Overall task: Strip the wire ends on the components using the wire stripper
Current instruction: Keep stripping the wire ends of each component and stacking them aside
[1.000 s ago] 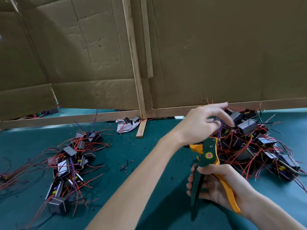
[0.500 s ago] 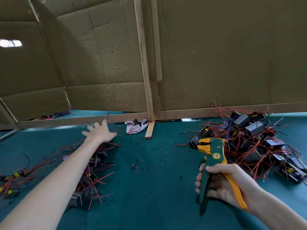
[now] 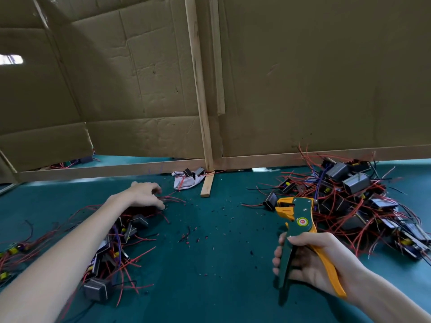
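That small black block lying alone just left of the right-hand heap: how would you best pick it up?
Probably from above, pinching the black block across its boxy body. Thin red wires trail from its left, the wire stripper and heap crowd its right, so the top looks freest.

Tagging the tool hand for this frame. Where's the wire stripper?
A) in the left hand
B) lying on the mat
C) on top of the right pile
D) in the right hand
D: the right hand holds the wire stripper by its handles, head up, while the left hand reaches over the left pile of parts.
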`<state>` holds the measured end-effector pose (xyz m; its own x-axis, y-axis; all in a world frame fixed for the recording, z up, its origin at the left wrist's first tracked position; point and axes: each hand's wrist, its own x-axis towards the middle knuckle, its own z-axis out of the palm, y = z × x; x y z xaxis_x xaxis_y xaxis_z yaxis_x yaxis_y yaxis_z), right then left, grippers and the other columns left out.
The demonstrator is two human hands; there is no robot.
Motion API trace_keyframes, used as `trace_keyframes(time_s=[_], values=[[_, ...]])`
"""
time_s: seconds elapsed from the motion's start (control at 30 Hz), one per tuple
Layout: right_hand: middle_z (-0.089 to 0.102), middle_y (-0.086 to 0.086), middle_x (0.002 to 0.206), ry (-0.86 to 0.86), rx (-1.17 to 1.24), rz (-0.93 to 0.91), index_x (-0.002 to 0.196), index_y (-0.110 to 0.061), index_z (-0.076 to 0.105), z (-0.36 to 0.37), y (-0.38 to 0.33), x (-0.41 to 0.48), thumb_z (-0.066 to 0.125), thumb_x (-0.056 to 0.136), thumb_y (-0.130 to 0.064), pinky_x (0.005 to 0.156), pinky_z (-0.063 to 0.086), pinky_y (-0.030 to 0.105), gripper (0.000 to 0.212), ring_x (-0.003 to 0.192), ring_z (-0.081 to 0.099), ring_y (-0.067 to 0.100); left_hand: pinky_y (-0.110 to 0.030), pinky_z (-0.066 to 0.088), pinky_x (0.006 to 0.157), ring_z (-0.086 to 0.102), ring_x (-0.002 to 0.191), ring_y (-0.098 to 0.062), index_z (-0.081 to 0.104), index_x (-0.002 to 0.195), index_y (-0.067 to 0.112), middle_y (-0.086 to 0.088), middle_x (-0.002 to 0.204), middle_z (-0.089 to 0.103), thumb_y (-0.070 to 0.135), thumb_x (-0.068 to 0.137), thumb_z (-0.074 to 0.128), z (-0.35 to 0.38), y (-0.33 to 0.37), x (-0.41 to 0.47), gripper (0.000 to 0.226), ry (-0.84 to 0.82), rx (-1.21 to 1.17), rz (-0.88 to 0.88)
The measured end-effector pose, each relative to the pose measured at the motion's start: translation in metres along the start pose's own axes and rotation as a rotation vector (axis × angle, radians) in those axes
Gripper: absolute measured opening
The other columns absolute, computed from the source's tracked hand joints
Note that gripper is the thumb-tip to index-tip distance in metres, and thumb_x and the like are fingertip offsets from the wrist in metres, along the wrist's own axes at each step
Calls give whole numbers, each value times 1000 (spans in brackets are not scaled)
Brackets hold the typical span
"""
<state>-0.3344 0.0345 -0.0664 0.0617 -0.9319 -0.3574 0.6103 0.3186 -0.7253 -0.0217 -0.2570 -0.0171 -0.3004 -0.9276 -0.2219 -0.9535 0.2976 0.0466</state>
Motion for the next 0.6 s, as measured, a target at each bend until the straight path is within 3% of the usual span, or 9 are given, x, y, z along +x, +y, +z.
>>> trace_keyframes(time_s=[0.13, 0.23, 0.3, 0.37, 0.43, 0.5, 0.57, 0.6], values=[[62, 27, 80, -8, 0, 6, 74, 5, 69, 0, 0, -1, 58, 70, -4, 68, 58, 53, 15, 70, 65, 41, -38, 38, 98, 29, 116, -20, 49, 125, 32, -1, 121, 42, 42, 78, 73, -12, 15, -23, 54, -182, 36, 108], [62, 28, 79, -9, 2, 8, 74, 6, 70, 0, 1, 0, 57, 71, -3, 67, 58, 53, 15, 69, 66, 41, -30, 43, 85, 44, 109, -17, 55, 119, 30, 0, 119, 49, 19, 82, 63, -26, 27, -36, 39, -343, -16, 159], [63, 28, 79, -2, 5, 7, 73, 5, 70, -1, 1, 0, 57, 70, -3, 66, 58, 53, 16, 68, 66, 41, -36, 46, 85, 53, 109, -26, 63, 107, 18, -8, 120, 58, 2, 77, 50, -32, 31, -38, 36, -234, -252, 225], [63, 28, 79, 2, 7, 8, 73, 5, 70, -1, 1, 1, 59, 68, -4, 66, 58, 53, 15, 68, 67, 41, -41, 44, 87, 55, 108, -32, 60, 93, 10, -15, 117, 59, -9, 81, 44, -30, 33, -32, 27, 119, -446, 204], [63, 28, 79, 3, 11, 11, 73, 6, 70, -1, 1, 1, 62, 64, -4, 67, 58, 53, 15, 69, 67, 41, -38, 42, 83, 50, 103, -28, 48, 103, 8, -17, 124, 49, -9, 84, 44, -23, 30, -20, 26, 389, -398, 79], [63, 28, 79, 1, 11, 15, 74, 6, 70, -2, 1, 2, 63, 63, -4, 68, 58, 53, 16, 69, 67, 42, -35, 43, 73, 50, 95, -26, 35, 122, 6, -18, 125, 41, -4, 84, 50, -13, 26, -12, 41, 329, -325, -39], [63, 28, 79, 2, 9, 18, 74, 6, 70, -2, 1, 2, 63, 63, -4, 68, 58, 54, 16, 69, 66, 42, -29, 39, 57, 51, 75, -21, 23, 135, 3, -18, 111, 48, 6, 86, 58, -6, 24, -10, 60, 137, -290, -151], [63, 27, 79, 2, 8, 20, 74, 6, 70, -2, 1, 1, 63, 63, -4, 68, 58, 54, 16, 69, 66, 42, -27, 35, 53, 48, 69, -19, 25, 134, 2, -17, 104, 51, 10, 88, 61, -3, 24, -11, 60, 67, -248, -183]])
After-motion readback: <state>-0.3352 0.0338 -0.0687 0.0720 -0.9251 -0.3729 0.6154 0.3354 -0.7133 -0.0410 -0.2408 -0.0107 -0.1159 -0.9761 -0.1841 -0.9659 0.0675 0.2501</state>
